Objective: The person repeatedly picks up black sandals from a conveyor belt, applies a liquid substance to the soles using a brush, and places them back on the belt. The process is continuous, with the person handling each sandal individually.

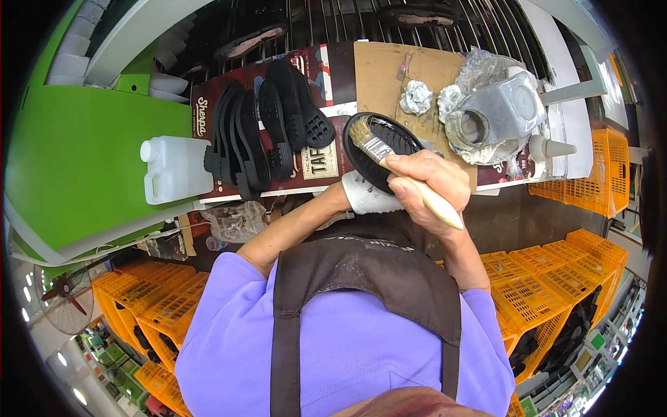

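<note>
A black shoe sole [401, 133] is tilted up in front of me, its hollow inner side facing me. My left hand [369, 194], in a white glove, supports it from below; most of its fingers are hidden behind the sole. My bare right hand [439, 182] grips a flat paintbrush [440, 207] by its pale handle. The brush's light bristles rest against the upper left of the sole's inside. To the left, several more black soles [243, 135] lie side by side on a dark red printed cardboard sheet [318, 75].
A white plastic jug [175, 170] stands left of the soles. At right, a cut-open clear container [513, 104] sits amid plastic wrap by crumpled white wads [416, 97] on brown cardboard [375, 73]. Metal rollers [333, 21] run behind. Orange crates [524, 292] flank me.
</note>
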{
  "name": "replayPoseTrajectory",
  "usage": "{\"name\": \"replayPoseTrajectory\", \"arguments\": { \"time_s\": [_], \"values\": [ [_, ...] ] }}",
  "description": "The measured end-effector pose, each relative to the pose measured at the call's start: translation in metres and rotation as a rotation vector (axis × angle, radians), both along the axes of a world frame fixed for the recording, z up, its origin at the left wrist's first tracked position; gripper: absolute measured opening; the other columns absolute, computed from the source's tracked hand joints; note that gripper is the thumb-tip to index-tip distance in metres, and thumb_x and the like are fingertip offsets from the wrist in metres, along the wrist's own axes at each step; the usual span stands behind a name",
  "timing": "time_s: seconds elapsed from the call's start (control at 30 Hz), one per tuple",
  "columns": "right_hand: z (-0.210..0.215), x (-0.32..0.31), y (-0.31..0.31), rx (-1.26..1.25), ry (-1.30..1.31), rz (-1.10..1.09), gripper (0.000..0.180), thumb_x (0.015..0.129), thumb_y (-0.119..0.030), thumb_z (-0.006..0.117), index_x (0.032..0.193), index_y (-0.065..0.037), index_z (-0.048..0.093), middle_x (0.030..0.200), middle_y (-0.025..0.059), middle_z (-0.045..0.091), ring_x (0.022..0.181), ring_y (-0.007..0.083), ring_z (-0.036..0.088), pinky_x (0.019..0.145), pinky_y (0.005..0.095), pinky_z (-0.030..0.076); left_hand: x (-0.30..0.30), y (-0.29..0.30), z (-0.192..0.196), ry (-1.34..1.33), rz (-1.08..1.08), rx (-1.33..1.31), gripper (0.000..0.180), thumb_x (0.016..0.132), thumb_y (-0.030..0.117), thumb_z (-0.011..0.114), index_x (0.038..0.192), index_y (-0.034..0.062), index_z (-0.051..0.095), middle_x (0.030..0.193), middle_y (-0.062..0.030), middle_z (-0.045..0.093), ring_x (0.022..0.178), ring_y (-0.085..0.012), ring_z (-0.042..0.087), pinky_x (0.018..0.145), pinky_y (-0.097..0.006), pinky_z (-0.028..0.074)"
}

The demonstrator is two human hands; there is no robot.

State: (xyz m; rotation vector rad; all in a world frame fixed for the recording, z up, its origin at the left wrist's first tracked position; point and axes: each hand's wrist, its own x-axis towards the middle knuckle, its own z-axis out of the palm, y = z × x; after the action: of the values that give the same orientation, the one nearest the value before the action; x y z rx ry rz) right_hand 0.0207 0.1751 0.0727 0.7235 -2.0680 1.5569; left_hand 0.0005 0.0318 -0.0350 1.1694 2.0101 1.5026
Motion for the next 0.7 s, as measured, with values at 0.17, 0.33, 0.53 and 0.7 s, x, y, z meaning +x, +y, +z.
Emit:
{"name": "replayPoseTrajectory", "arguments": {
  "time_s": [0.17, 0.33, 0.53, 0.7],
  "values": [
    [0.003, -0.008, 0.013, 0.018, -0.044, 0.064, 0.019, 0.070, -0.001, 0.072, 0.088, 0.005, 0.066, 0.078, 0.0131, 0.068, 0.062, 0.0215, 0.065, 0.054, 0.0285, 0.051, -0.003, -0.003, 0.026, -0.449, -0.142, -0.030, 0.037, 0.083, 0.018, 0.065, 0.118, 0.0096, 0.054, 0.117, -0.0084, 0.055, 0.110, -0.0188, 0.052, 0.096, -0.034, 0.042],
    [0.001, -0.017, 0.026, 0.028, -0.094, 0.067, 0.015, 0.073, 0.000, 0.070, 0.086, 0.004, 0.066, 0.078, 0.0141, 0.068, 0.064, 0.0217, 0.065, 0.057, 0.0281, 0.051, -0.013, -0.003, 0.044, -0.337, -0.286, -0.195, 0.044, 0.079, 0.015, 0.070, 0.119, 0.0068, 0.055, 0.115, -0.0068, 0.058, 0.106, -0.0168, 0.054, 0.091, -0.033, 0.045],
    [-0.009, -0.022, 0.039, -0.079, -0.246, -0.032, 0.015, 0.079, -0.005, 0.067, 0.090, 0.005, 0.067, 0.076, 0.0121, 0.067, 0.062, 0.0149, 0.063, 0.057, 0.0240, 0.049, -0.019, -0.015, 0.043, -0.261, -0.364, -0.192, 0.046, 0.080, 0.019, 0.070, 0.119, 0.0030, 0.053, 0.112, -0.0064, 0.058, 0.103, -0.0145, 0.054, 0.090, -0.031, 0.045],
    [-0.018, -0.025, 0.046, -0.139, -0.325, -0.072, 0.014, 0.083, -0.007, 0.064, 0.092, 0.004, 0.067, 0.078, 0.0093, 0.067, 0.063, 0.0106, 0.062, 0.057, 0.0214, 0.049, -0.016, -0.020, 0.037, -0.435, -0.318, -0.176, 0.046, 0.080, 0.019, 0.070, 0.120, 0.0024, 0.052, 0.112, -0.0073, 0.058, 0.103, -0.0142, 0.054, 0.089, -0.031, 0.045]
  ]
}}
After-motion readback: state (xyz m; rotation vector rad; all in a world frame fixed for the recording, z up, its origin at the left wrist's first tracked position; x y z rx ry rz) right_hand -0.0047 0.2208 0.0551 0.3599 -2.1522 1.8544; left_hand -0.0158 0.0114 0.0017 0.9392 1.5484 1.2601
